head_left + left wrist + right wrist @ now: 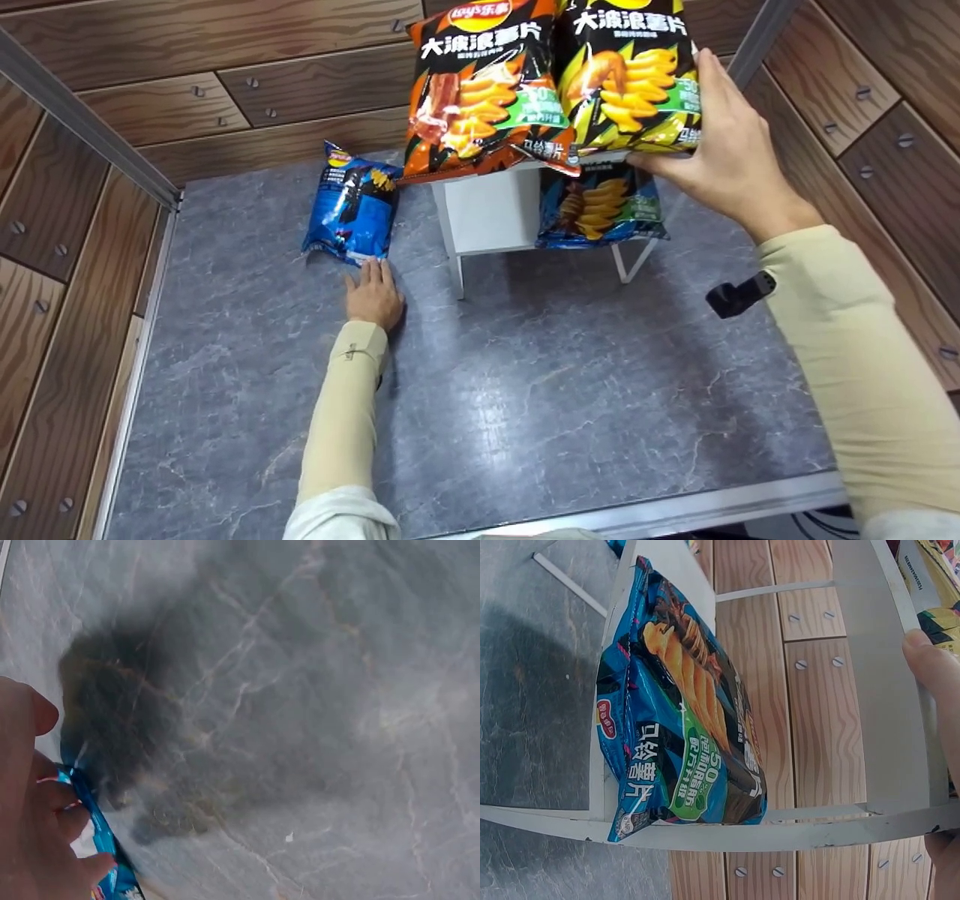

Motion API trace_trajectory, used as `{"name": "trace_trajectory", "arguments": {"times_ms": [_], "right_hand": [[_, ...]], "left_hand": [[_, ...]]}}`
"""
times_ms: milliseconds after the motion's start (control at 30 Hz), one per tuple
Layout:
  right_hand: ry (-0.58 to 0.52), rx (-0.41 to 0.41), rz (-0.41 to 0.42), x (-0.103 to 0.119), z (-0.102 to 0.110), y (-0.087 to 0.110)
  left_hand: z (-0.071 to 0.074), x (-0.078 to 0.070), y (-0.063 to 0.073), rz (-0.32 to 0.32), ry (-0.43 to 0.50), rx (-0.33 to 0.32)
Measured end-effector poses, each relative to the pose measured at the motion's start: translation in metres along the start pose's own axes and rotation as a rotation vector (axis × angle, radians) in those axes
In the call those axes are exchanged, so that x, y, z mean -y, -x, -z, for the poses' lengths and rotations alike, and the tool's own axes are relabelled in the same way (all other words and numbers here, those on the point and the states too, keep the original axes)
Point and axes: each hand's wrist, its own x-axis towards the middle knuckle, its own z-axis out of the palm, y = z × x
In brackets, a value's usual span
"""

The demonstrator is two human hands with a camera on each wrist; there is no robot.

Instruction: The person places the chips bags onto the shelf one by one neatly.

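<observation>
On the floor at left, a blue chip bag lies on its back. My left hand touches its near edge with outstretched fingers; in the left wrist view the fingertips rest over the blue bag's edge. A yellow-and-black chip bag stands upright on top of a white rack. Around its lower right side my right hand holds it, the thumb at the rack's top edge. An orange-and-black chip bag stands beside it. Another blue chip bag sits on the lower shelf.
Wood-patterned panels enclose the back and both sides. The floor is grey with a marble pattern. A metal rail runs along the near edge. A black wrist device sticks out from the right sleeve.
</observation>
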Motion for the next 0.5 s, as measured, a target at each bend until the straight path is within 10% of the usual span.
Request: {"name": "trace_trajectory", "arguments": {"times_ms": [267,500], "right_hand": [[0.0,0.01,-0.013,-0.002,0.0,0.0],[-0.007,0.012,-0.008,-0.002,-0.001,0.0]], "left_hand": [[-0.012,-0.022,0.024,-0.025,-0.072,-0.238],[-0.015,-0.034,0.042,-0.033,-0.12,-0.303]]}}
